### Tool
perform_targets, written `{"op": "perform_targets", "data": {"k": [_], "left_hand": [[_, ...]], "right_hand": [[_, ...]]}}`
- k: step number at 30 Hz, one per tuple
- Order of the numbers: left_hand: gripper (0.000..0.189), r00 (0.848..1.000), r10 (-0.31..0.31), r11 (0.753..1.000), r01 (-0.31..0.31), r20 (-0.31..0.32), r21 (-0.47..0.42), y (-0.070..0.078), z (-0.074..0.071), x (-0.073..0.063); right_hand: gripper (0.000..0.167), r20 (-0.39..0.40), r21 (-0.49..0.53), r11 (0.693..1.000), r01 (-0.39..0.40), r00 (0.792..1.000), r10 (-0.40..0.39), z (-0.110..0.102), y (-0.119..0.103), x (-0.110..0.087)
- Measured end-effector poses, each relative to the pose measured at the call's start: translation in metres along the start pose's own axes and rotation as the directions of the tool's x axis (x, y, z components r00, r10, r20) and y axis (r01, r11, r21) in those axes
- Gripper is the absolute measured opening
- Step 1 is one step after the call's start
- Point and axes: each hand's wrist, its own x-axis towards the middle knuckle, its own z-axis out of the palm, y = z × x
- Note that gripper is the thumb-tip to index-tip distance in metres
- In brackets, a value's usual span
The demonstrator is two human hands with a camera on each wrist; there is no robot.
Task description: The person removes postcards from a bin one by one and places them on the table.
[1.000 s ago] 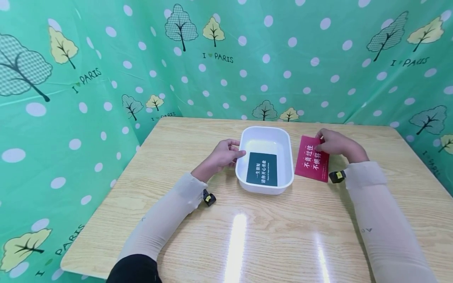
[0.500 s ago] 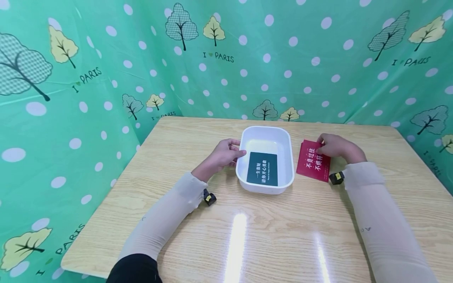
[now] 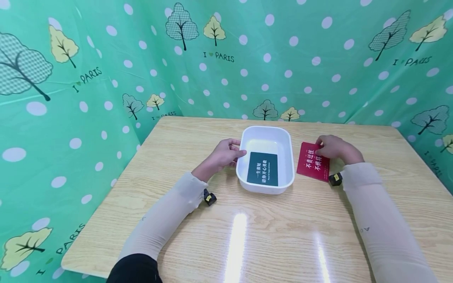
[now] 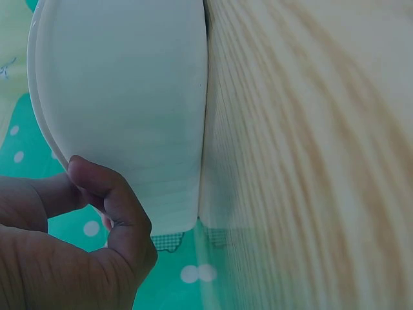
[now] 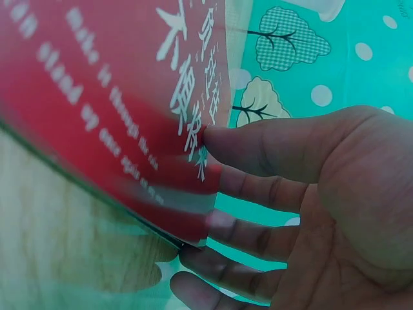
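A white plastic tub [image 3: 266,188] stands on the table, with a dark green notebook [image 3: 262,169] lying flat in it, white lettering on its cover. My left hand [image 3: 225,154] grips the tub's left rim, thumb over the edge; the left wrist view shows the tub's outer wall [image 4: 129,97] beside the fingers. To the right of the tub, a thin red notebook [image 3: 311,163] with white lettering is pinched at its far right corner by my right hand [image 3: 332,147]. In the right wrist view the thumb [image 5: 258,142] presses on the red cover [image 5: 110,129], with fingers under its edge.
The wooden table [image 3: 283,232] reaches toward me and out to both sides. Behind it hangs a green dotted curtain [image 3: 226,70] with printed trees. Small black wrist devices sit under both sleeves, close to the tabletop.
The far edge of the red notebook has come down slightly toward me with my right hand, and its offset layers now line up. My left hand and the tub have stayed put.
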Motion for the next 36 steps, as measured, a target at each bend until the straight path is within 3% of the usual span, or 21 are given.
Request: {"op": "perform_targets", "data": {"k": [23,30,36], "left_hand": [[0.044,1.0,-0.005,1.0,0.005,0.008,-0.017,0.001,0.0,-0.001],[0.042,1.0,-0.006,1.0,0.006,0.01,-0.019,0.001,0.0,-0.001],[0.043,1.0,0.001,1.0,0.0,0.01,-0.02,0.001,0.0,-0.002]], "right_hand": [[0.043,-0.038,-0.061,0.998,0.013,0.999,-0.016,-0.004,-0.007,-0.001],[0.046,-0.104,-0.072,0.994,0.08,0.991,-0.087,-0.008,-0.024,-0.003],[0.046,-0.173,-0.046,0.986,0.16,0.971,-0.166,-0.007,-0.043,-0.004]]}}
